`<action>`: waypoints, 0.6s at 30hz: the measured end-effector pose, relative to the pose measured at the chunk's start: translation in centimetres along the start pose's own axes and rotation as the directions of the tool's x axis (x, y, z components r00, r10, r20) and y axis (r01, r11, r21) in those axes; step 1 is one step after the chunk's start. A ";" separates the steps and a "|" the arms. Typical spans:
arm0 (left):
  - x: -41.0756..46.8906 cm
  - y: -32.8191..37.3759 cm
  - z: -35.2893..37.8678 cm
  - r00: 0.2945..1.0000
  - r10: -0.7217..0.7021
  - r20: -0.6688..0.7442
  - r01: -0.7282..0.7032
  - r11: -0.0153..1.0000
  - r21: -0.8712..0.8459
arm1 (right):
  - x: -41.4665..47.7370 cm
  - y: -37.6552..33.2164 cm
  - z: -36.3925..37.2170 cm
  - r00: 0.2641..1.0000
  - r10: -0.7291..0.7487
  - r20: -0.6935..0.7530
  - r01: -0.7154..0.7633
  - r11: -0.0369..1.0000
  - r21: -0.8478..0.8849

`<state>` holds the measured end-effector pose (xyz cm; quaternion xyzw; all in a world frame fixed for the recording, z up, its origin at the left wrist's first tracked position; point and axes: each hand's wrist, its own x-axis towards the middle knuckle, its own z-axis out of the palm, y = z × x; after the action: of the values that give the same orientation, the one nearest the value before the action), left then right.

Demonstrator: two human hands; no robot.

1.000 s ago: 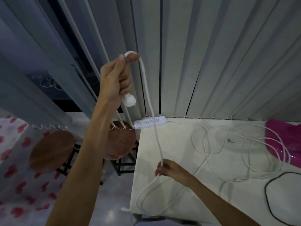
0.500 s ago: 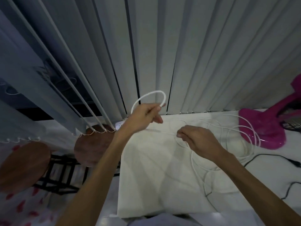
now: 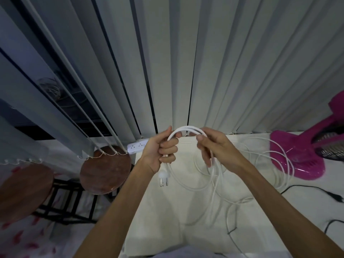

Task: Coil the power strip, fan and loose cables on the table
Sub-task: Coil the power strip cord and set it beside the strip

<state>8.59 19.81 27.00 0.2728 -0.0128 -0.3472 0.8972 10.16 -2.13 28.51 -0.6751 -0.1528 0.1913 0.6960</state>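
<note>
1. Right hand point(image 3: 214, 146) has risen off the table to grip the white cord point(image 3: 188, 129)
2. Cord arch now doubled between both hands
3. Plug point(image 3: 163, 177) now dangles below left hand point(image 3: 162, 148)

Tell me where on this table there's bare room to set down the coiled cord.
The near-left part of the table, between its left edge and the white cord, below the dangling plug, is bare. The right side is crowded: cord loops run to the pink fan and a black cable.
</note>
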 end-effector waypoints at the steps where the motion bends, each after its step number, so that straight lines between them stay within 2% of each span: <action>1: 0.0 0.0 -0.4 0.999 0.028 -0.035 -0.027 0.999 0.036 | 0.2 0.4 0.0 0.998 0.006 -0.063 -0.001 0.998 0.069; 3: 0.1 -0.4 -0.8 0.987 0.092 -0.132 -0.062 0.974 0.217 | 0.9 1.1 0.1 0.972 -0.015 -0.236 0.039 0.994 0.097; 4: 0.1 -0.8 -0.9 0.974 0.119 -0.192 -0.054 0.947 0.316 | 1.3 1.5 0.2 0.943 -0.082 -0.322 0.080 0.997 -0.017; 5: 0.2 -1.3 -0.9 0.955 0.146 -0.258 -0.032 0.916 0.399 | 1.8 1.8 0.3 0.901 -0.192 -0.390 0.114 0.970 -0.214; 7: 0.5 -2.1 -0.9 0.902 0.203 -0.382 0.011 0.871 0.490 | 2.6 2.8 0.5 0.807 -0.409 -0.425 0.129 0.825 -0.550; 8: 0.6 -2.4 -0.9 0.876 0.224 -0.428 0.013 0.875 0.483 | 2.9 3.3 0.6 0.781 -0.464 -0.418 0.122 0.769 -0.627; 9: 0.7 -2.6 -0.9 0.853 0.233 -0.468 -0.001 0.896 0.444 | 3.2 3.9 0.6 0.784 -0.479 -0.395 0.109 0.732 -0.672; 11: 0.7 -2.4 -1.0 0.831 0.227 -0.507 -0.037 0.933 0.357 | 3.5 5.2 0.3 0.852 -0.418 -0.316 0.051 0.666 -0.744; 13: 0.3 -2.1 -1.2 0.842 0.227 -0.489 -0.048 0.935 0.350 | 3.4 6.4 -0.2 0.911 -0.326 -0.252 -0.012 0.590 -0.808; 14: 0.0 -2.0 -1.3 0.853 0.226 -0.470 -0.045 0.930 0.366 | 3.3 6.8 -0.3 0.923 -0.293 -0.249 -0.028 0.596 -0.802; 18: -0.4 -2.0 -1.2 0.882 0.190 -0.431 0.023 0.896 0.443 | 4.6 6.7 0.3 0.864 -0.407 -0.295 -0.013 0.569 -0.822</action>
<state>7.27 19.43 25.07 0.5402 0.1123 -0.2201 0.8044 13.68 0.37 21.58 -0.9168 -0.1319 -0.1430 0.3488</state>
